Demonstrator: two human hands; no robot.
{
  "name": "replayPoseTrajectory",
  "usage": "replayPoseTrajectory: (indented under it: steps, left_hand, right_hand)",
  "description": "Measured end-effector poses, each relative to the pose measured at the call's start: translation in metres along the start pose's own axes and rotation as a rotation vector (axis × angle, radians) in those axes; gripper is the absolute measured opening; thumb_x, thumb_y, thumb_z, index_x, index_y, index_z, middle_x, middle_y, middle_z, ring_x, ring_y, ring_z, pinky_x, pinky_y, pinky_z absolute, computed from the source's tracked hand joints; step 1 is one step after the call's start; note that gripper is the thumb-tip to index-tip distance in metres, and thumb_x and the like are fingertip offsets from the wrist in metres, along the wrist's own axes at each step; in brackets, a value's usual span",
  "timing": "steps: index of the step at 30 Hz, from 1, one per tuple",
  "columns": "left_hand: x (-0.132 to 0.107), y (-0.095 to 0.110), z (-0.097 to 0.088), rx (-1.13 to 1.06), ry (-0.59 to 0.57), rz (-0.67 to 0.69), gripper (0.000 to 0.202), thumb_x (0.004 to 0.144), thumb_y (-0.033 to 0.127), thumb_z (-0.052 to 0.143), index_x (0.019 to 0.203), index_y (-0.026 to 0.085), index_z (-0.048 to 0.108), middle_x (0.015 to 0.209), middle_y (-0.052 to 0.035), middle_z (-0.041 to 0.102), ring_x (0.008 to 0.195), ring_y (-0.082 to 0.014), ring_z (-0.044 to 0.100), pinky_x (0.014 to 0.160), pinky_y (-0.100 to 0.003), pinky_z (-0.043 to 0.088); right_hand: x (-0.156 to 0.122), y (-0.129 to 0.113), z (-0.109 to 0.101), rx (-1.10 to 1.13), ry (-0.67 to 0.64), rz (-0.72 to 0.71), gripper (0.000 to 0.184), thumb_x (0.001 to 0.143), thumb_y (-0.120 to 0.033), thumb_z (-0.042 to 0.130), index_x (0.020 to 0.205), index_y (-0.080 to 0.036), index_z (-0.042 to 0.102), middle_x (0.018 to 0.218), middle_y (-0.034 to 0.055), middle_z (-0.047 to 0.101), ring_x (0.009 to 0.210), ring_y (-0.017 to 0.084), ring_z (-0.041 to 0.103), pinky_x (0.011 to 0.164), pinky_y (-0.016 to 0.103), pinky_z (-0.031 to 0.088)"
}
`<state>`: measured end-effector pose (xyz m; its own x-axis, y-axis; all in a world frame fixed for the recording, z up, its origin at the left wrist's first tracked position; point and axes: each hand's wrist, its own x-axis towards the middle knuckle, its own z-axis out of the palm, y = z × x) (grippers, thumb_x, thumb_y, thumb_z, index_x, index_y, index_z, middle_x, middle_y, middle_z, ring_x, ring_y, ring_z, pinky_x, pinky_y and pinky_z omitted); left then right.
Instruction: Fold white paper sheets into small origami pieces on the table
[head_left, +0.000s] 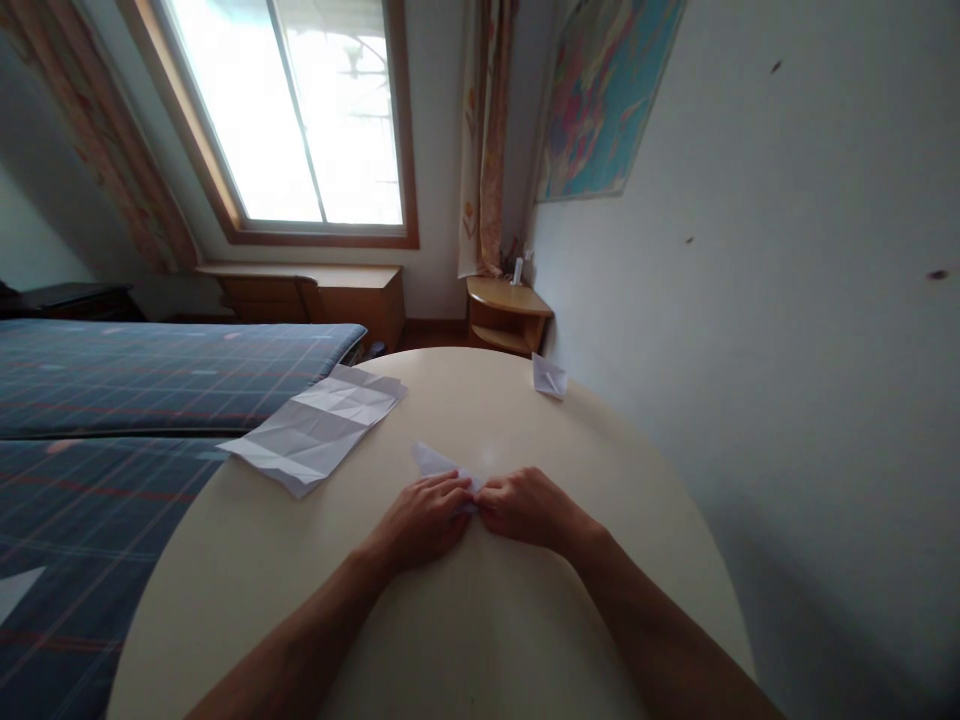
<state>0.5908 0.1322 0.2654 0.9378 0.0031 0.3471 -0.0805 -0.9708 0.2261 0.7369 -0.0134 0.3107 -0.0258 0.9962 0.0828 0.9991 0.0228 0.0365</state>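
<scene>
A folded piece of white paper (435, 460) lies in the middle of the round table, partly covered by both my hands. My left hand (431, 515) rests over its near side, fingers bent and pressed down on it. From the right, my right hand (517, 505) is closed, its thumb and fingers pinching the paper's right end. The two hands almost meet at the fingertips. Only the paper's upper left point and a strip along its top show clearly.
Creased white sheets (322, 425) lie at the table's left edge, partly overhanging. A small folded paper piece (550, 377) stands at the far right of the cream table (465, 640). A plaid-covered bed (165, 375) adjoins on the left, a wall (810, 330) on the right.
</scene>
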Motion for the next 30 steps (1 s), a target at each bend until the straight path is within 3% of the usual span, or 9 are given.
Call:
replayPoseTrajectory:
  steps: [4,8,11,15,21,26,30]
  left_hand:
    - [0.002,0.000,-0.002,-0.001,0.018,0.020,0.019,0.093,0.017,0.050,0.105,0.021,0.063,0.118,-0.0083,0.071,0.117,-0.0247,0.063,0.098,-0.041,0.053]
    - [0.002,0.001,-0.002,-0.004,0.026,-0.001,0.019,0.096,0.021,0.046,0.103,0.022,0.064,0.114,-0.0073,0.072,0.112,-0.0232,0.066,0.097,-0.040,0.053]
    - [0.000,-0.002,-0.004,0.022,0.078,-0.025,0.021,0.092,0.027,0.056,0.111,0.024,0.062,0.117,-0.0072,0.071,0.112,-0.0245,0.066,0.098,-0.042,0.052]
    - [-0.002,-0.009,-0.010,0.070,0.196,-0.071,0.037,0.085,0.035,0.065,0.119,0.022,0.059,0.116,-0.0086,0.071,0.111,-0.0259,0.064,0.105,-0.046,0.045]
    - [-0.001,-0.020,-0.015,0.149,0.268,-0.178,0.020,0.091,0.021,0.054,0.109,0.023,0.063,0.102,-0.0049,0.073,0.099,-0.0209,0.066,0.106,-0.045,0.042]
    - [-0.003,-0.024,-0.016,0.140,0.310,-0.219,0.011,0.091,0.021,0.056,0.096,0.024,0.065,0.093,-0.0024,0.073,0.095,-0.0199,0.066,0.111,-0.048,0.034]
    - [-0.005,-0.030,-0.015,0.033,0.259,-0.257,0.007,0.089,0.027,0.059,0.091,0.024,0.065,0.092,-0.0026,0.072,0.091,-0.0207,0.066,0.092,-0.039,0.049]
  right_hand:
    - [-0.003,0.002,0.000,0.031,0.020,0.031,0.017,0.088,-0.024,0.057,0.098,-0.024,0.071,0.092,0.0045,0.075,0.076,0.017,0.069,0.059,0.023,0.039]
    - [-0.003,0.006,0.004,0.063,-0.003,0.065,0.019,0.091,-0.019,0.054,0.097,-0.024,0.071,0.095,0.0042,0.074,0.082,0.017,0.069,0.066,0.023,0.042]
    - [-0.004,0.010,0.005,0.095,0.011,0.127,0.020,0.092,-0.016,0.052,0.096,-0.022,0.070,0.094,0.0047,0.074,0.081,0.017,0.068,0.069,0.024,0.044]
    - [-0.010,0.020,0.002,0.193,0.100,0.189,0.019,0.093,-0.019,0.053,0.098,-0.023,0.070,0.097,0.0032,0.074,0.083,0.017,0.069,0.072,0.024,0.045]
    - [-0.019,0.031,0.002,0.296,0.177,0.238,0.023,0.095,-0.018,0.048,0.098,-0.023,0.070,0.096,0.0036,0.075,0.086,0.017,0.070,0.075,0.025,0.047]
    - [-0.022,0.042,0.012,0.405,0.209,0.252,0.021,0.095,-0.022,0.049,0.100,-0.022,0.070,0.095,0.0043,0.075,0.086,0.018,0.070,0.075,0.026,0.049]
    - [-0.023,0.053,0.021,0.544,0.213,0.286,0.020,0.093,-0.025,0.053,0.103,-0.021,0.070,0.094,0.0055,0.076,0.082,0.018,0.070,0.072,0.027,0.049]
